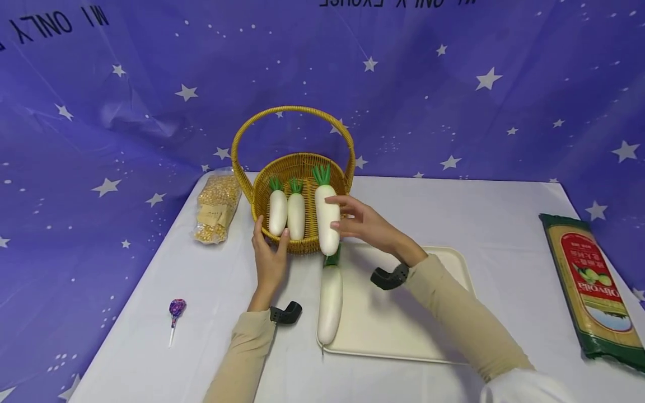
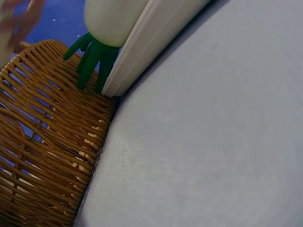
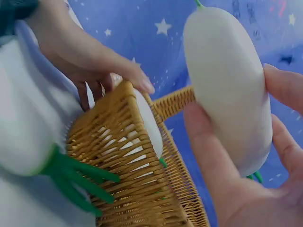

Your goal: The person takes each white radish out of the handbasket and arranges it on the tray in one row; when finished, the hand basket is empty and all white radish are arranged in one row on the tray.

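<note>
Head view: the right hand point(image 1: 370, 225) pinches a white radish point(image 1: 327, 215) over the near-right rim of the basket point(image 1: 302, 164), contact unclear; the left hand point(image 1: 269, 260) grips the near-left rim, best held steady.

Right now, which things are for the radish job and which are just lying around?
Seem part of the job:
basket, gripped by the left fingers
two radishes inside it
held radish, in the right fingers
long radish, lying on the tray
tray

Seem just lying about:
bag of yellow kernels
lollipop
red-labelled packet
</note>
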`<state>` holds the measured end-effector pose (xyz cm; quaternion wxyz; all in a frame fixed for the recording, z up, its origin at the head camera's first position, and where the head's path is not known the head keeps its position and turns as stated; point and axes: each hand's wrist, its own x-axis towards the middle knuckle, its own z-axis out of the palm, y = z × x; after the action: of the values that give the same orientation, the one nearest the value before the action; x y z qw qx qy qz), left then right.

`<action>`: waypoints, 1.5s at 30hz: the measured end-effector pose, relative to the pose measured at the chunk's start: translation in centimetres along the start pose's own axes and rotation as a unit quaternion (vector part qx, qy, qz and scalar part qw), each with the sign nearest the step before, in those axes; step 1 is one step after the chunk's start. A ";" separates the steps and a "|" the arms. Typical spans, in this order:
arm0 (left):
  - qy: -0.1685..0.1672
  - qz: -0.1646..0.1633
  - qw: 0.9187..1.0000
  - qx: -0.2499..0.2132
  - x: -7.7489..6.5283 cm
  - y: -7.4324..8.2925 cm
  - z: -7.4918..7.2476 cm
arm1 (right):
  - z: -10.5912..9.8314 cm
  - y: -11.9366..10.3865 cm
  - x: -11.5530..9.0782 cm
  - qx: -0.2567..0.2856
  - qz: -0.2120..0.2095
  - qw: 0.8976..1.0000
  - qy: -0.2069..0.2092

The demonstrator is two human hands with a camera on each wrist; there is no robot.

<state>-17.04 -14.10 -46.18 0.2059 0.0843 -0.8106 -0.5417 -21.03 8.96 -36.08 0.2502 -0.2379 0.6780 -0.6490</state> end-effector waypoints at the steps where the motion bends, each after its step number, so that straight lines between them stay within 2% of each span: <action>1: -0.001 0.000 1.000 -0.001 0.0 0.0 0.1 | 0.0 0.0 -1.0 -0.009 -0.003 1.000 0.003; 5: -0.002 -0.003 1.000 -0.002 0.0 0.0 0.3 | 0.1 0.9 -4.9 -0.048 -0.008 0.999 0.018; 10: -0.005 0.001 1.000 0.004 -0.1 0.0 0.3 | 0.6 3.5 -9.4 -0.073 0.014 0.997 0.036; 17: 0.003 0.007 1.000 0.011 0.2 -0.1 0.0 | 1.1 6.7 -13.6 -0.119 0.036 0.991 0.051; 20: 0.006 0.009 1.000 0.010 0.3 -0.1 -0.1 | 1.3 7.3 -14.3 -0.143 0.037 0.987 0.066; 26: 0.003 0.008 1.000 0.002 0.2 -0.2 -0.1 | 1.9 7.7 -14.4 -0.194 0.008 0.976 0.095; 33: 0.002 0.006 1.000 0.004 0.0 -0.2 0.1 | 2.9 8.0 -14.6 -0.217 -0.009 0.969 0.116; 41: 0.002 0.009 1.000 0.002 0.1 0.0 0.1 | 3.1 7.7 -14.8 -0.257 -0.015 0.960 0.107; 45: -0.001 0.005 1.000 0.001 0.0 0.0 0.2 | 3.0 8.1 -14.9 -0.255 -0.007 0.963 0.089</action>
<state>-17.17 -13.95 -46.26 0.2078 0.0802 -0.8119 -0.5396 -7.71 16.75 -43.83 0.1148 -0.2400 0.8389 -0.4748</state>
